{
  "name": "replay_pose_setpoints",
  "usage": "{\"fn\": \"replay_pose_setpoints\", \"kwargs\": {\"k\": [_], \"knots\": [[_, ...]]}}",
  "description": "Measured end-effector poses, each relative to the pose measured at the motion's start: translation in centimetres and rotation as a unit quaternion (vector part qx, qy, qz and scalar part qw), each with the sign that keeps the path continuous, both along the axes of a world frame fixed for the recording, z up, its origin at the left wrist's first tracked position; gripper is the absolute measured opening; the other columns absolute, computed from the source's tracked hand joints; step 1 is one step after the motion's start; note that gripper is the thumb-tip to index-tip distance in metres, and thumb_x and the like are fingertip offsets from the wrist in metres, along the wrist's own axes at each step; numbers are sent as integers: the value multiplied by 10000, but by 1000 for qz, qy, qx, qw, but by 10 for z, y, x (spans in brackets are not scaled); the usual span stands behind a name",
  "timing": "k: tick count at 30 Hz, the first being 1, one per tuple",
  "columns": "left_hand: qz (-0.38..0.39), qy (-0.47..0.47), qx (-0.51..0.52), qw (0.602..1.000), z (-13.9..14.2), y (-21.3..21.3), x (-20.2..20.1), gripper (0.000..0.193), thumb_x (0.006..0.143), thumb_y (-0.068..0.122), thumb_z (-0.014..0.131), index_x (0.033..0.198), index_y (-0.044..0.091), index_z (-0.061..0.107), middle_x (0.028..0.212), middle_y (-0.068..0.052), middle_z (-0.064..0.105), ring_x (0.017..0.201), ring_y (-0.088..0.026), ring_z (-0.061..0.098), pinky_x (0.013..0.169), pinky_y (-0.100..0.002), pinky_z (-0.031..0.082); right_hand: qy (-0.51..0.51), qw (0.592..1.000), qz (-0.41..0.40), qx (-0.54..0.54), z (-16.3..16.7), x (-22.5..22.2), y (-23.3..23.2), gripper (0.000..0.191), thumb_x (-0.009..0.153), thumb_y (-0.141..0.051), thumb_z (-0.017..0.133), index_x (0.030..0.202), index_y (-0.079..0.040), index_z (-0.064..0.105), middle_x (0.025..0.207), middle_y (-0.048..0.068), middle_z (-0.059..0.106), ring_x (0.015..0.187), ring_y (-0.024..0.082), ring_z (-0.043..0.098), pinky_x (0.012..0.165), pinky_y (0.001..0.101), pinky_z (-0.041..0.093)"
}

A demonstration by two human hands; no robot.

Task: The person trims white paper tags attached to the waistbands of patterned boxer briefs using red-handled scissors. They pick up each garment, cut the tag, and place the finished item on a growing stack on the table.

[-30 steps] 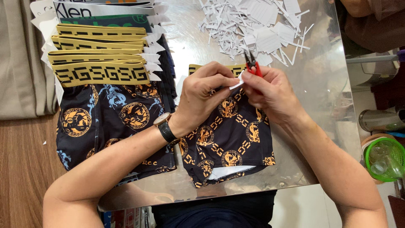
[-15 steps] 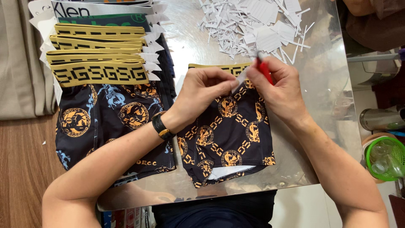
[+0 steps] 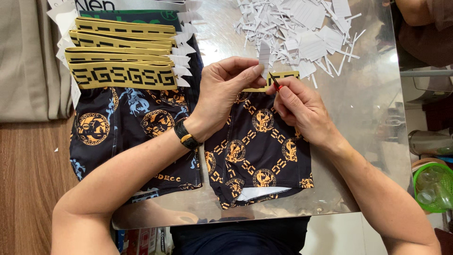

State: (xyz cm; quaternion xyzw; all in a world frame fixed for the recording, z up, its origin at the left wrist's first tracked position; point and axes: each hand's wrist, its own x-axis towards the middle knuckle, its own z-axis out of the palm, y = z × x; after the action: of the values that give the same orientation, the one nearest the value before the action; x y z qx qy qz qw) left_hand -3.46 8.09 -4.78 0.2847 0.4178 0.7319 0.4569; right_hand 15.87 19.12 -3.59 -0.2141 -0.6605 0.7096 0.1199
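Observation:
A black pair of boxer shorts (image 3: pixel 259 151) with gold chain and medallion print lies flat on a shiny metal table (image 3: pixel 358 108). My left hand (image 3: pixel 226 89) pinches a small white paper tag (image 3: pixel 264 55) standing up at the yellow waistband. Beside it, my right hand (image 3: pixel 297 106) grips small red-handled snips (image 3: pixel 275 83), their tip at the base of the tag. A black and gold watch sits on my left wrist.
A stack of similar shorts (image 3: pixel 127 75) with yellow waistbands and white tags lies at the left. Several cut white paper tags (image 3: pixel 302 28) are piled at the back. A green basket (image 3: pixel 432 186) stands at the right; a beige cloth (image 3: pixel 28 61) lies far left.
Both hands moved down to the waistband. The tag now stands upright in my left fingers, and the snips have shifted from beside it to its base.

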Motion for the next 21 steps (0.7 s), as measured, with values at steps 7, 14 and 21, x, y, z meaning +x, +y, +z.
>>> {"fn": "replay_pose_setpoints", "kwargs": {"k": [7,14,21], "knots": [[-15,-14,10,1000,2,-2,1,184,1005,77,695,1134,-51,727,974,-123,767,887,-155,752,853,-278,631,22,999,9,31,-1,-2,-1,312,1130,-305,449,1229,-54,606,715,-38,450,587,39,359,493,201,272],[-28,-18,13,999,3,-3,3,179,1007,82,694,1123,-51,727,967,-125,765,882,-162,755,857,-281,632,13,999,7,44,1,-3,-1,322,1129,-302,443,1205,-49,626,710,-36,466,577,41,366,490,202,277],[-32,-18,10,999,4,-3,3,184,1007,85,695,1125,-54,727,973,-127,767,886,-160,755,862,-278,627,30,999,10,36,0,-2,0,310,1134,-289,455,1202,-39,625,719,-41,462,604,44,372,514,204,287]]}}
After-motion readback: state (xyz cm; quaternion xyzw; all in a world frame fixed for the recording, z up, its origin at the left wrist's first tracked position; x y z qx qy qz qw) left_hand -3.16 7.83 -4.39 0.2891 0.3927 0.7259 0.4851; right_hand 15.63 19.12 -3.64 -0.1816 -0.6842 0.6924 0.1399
